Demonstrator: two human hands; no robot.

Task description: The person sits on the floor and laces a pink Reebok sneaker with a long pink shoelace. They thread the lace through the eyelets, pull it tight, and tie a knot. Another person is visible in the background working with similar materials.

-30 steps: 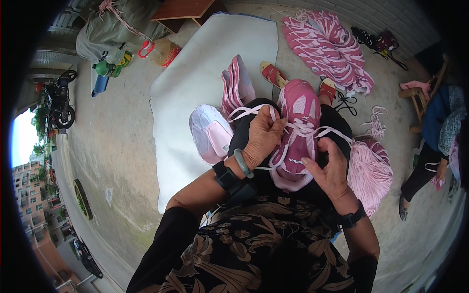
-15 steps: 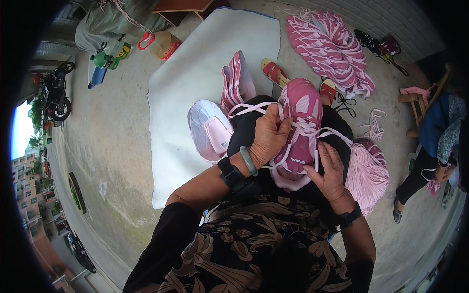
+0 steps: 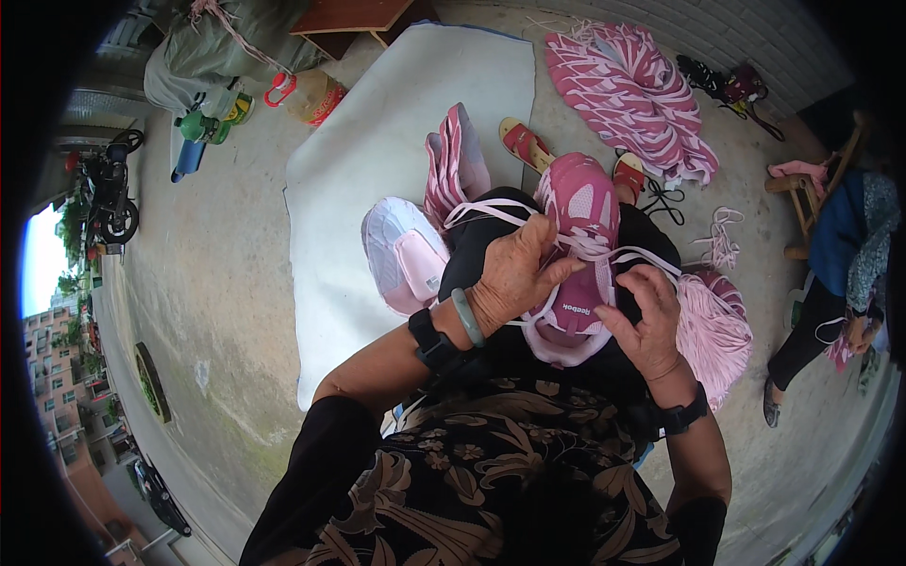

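Note:
A pink sneaker (image 3: 578,203) lies across my lap, toe pointing away from me, with a pale pink shoelace (image 3: 593,247) threaded through its upper part. My left hand (image 3: 517,272) is at the shoe's left side, fingers bent round the lace and thumb stretched over the lacing. Its fingertips are partly hidden. My right hand (image 3: 647,323) is beside the right side of the shoe's opening, fingers curled and thumb apart, nothing visible between them. Loose lace ends run off the shoe to both sides.
On the pale sheet (image 3: 368,141) by my left knee are white-and-pink shoe pieces (image 3: 401,255) and stacked pink uppers (image 3: 455,165). A big pile of pink uppers (image 3: 632,99) lies ahead; a bundle of pink laces (image 3: 713,340) is at right. Another person (image 3: 840,264) sits far right.
My right hand has lifted slightly off the shoe's edge, its fingers curling more. My left hand has shifted a little toward me and its thumb now reaches over the lacing.

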